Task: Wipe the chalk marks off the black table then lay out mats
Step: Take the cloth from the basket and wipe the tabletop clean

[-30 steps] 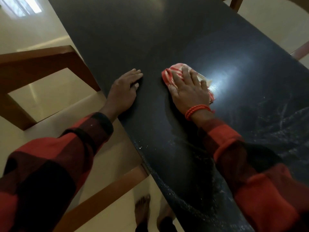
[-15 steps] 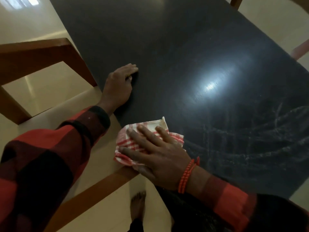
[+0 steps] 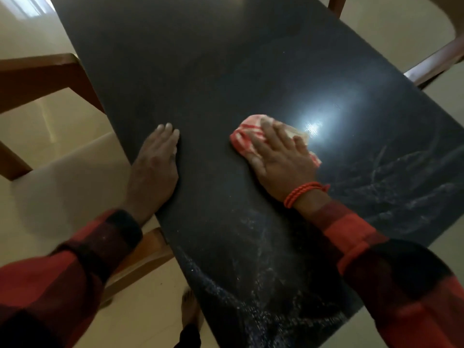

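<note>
Hands: right (image 3: pixel 281 156), cloth (image 3: pixel 247 136) now farther out.

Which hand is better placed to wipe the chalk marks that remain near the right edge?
The right hand: it already presses the cloth beside those chalk marks. The left hand rests flat at the opposite edge.

hands: 2 (image 3: pixel 154 169) (image 3: pixel 278 159) | cloth: 1 (image 3: pixel 244 136), under right hand | tabletop: 1 (image 3: pixel 200 71), beneath both hands | bracelet: 1 (image 3: pixel 301 193), right wrist | bare foot: 1 (image 3: pixel 190 310), below left hand
</note>
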